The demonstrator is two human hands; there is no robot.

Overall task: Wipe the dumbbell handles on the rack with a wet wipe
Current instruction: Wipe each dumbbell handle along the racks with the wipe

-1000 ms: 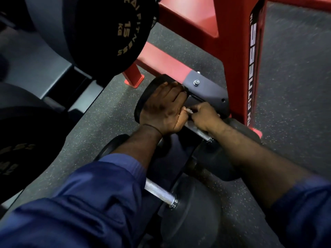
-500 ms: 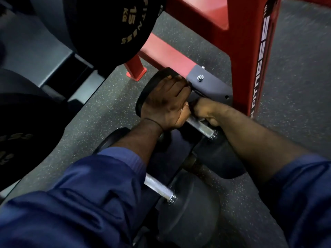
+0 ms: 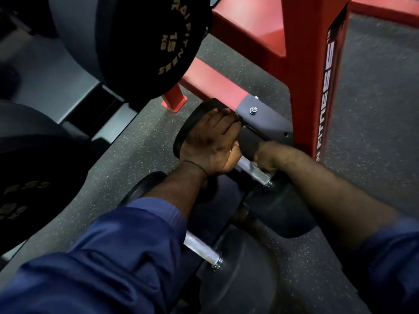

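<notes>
Speckled rubber floor fills the view, and a red frame stands on it, with a black weight plate marked 15 kg at upper left. Below these, two dumbbells lie side by side on a dark rack. The near dumbbell has its knurled near handle partly hidden by the left sleeve. The far dumbbell is just beside the frame's grey bracket. The left grip lies over the far dumbbell's left head, fingers draped and curled over its top edge, apparently bracing it. The right grip is motion-blurred and clenched round the far handle toward its right-hand collar. That handle's long axis runs from the left grip at upper left down to the right-hand head at lower right. A bare stretch of steel shows between the two hands, nearer the right one. The wiping stroke looks under way, and the next pass likely travels along that axis, back toward the left grip. The wet wipe shows only as a pale smear under the right fingers, so I cannot tell how it is folded. A small bolt sits on the bracket above the knuckles.
</notes>
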